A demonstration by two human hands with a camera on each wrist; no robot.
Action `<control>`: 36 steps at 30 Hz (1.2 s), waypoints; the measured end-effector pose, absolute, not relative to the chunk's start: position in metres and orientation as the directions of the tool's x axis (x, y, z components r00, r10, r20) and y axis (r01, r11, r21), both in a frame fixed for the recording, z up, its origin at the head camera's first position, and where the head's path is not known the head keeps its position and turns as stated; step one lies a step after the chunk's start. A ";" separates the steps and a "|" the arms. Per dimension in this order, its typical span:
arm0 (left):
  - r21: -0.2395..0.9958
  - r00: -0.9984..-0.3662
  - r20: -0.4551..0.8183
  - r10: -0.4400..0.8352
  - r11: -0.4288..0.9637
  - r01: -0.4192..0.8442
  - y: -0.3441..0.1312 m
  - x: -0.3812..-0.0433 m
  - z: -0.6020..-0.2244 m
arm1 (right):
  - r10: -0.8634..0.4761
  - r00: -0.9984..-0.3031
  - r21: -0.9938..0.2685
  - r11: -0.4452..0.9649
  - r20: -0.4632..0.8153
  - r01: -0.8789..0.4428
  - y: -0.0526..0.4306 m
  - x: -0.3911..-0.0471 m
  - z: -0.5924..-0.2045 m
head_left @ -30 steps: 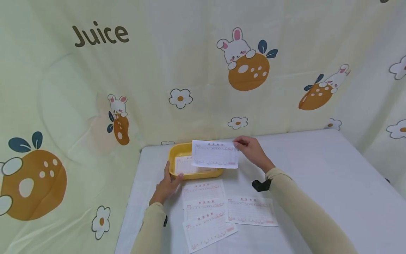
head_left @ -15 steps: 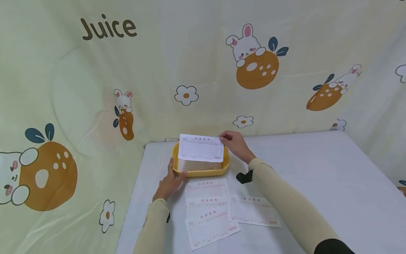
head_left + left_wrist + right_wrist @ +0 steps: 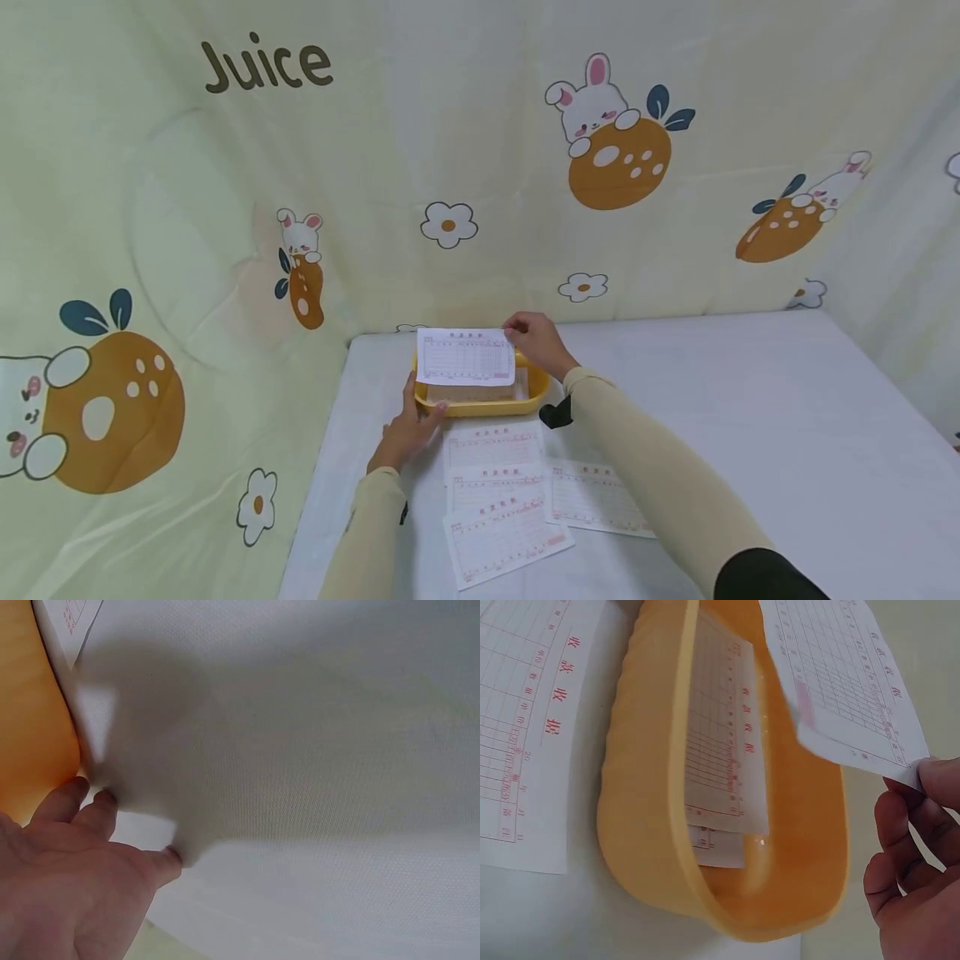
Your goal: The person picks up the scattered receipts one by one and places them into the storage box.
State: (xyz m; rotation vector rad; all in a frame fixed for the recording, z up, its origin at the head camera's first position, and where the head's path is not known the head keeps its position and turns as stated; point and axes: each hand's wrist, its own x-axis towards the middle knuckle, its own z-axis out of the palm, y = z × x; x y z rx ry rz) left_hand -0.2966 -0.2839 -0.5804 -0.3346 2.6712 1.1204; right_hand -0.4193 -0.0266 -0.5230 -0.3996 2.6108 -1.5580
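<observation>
My right hand (image 3: 542,343) pinches the upper right corner of a white receipt slip (image 3: 465,357) between thumb and fingers. The slip hangs above a yellow plastic tray (image 3: 489,409), its lower edge lifted off. Below it in the right wrist view, other receipt slips (image 3: 724,742) lie in the tray, one partly covering another. My left hand (image 3: 403,435) holds the tray's near left corner, thumb at the front wall and fingers along the left side. From the left wrist view, some fingers (image 3: 96,814) of this left hand extend by the outer wall.
Several printed receipt slips (image 3: 506,542) lie on the white table (image 3: 750,417) in front of the tray, some overlapping; one slip (image 3: 596,500) is off to the right. A patterned curtain (image 3: 360,150) hangs right behind the table.
My right hand has carried the receipt slip leftward from the tray's right side to over its left part, then lowered it slightly. My left hand stays at the tray; the head view has shifted.
</observation>
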 end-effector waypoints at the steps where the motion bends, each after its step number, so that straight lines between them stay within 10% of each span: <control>1: 0.668 -0.949 -0.292 -0.120 0.684 -0.292 -0.284 -0.297 -0.581 | -0.256 -0.964 -0.874 0.452 0.065 -0.179 -0.027 -0.419 -0.525; 36: 0.657 -0.920 -0.354 -0.168 0.655 -0.372 -0.280 -0.291 -0.576 | -0.245 -0.968 -0.843 0.509 0.053 -0.175 0.010 -0.395 -0.541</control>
